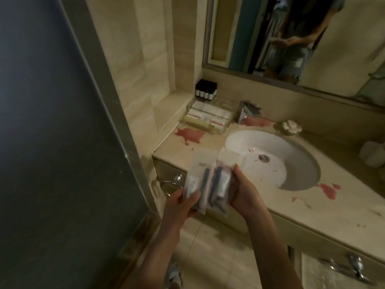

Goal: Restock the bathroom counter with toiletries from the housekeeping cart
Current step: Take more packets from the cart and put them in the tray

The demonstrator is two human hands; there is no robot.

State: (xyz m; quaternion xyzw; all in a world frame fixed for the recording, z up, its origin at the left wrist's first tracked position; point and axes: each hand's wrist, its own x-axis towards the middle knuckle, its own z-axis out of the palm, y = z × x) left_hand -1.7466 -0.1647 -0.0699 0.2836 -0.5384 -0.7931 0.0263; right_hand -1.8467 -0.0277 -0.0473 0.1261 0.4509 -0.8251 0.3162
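Clear plastic toiletry packets [210, 182] are fanned out between both hands, held in the air just short of the near corner of the beige stone surface [343, 205] and not touching it. The left hand [181, 205] grips their lower left edge, thumb laid across the front and fingers curled underneath. The right hand [245, 197] cups their right side from below, with its thumb raised along the edge. Dark blue handles and small white tubes show through the wrappers, though blur hides the print.

Beyond the right hand lies the white sink [277, 161], flecked with pink. Past the packets, further from the hands, a pink stain [189, 135] spreads on the surface. Behind it stands a clear tray [183, 122] holding white sachets, with a cluster of dark bottles [205, 90] on the ledge beyond. A chrome towel ring [168, 185] hangs just above the left hand
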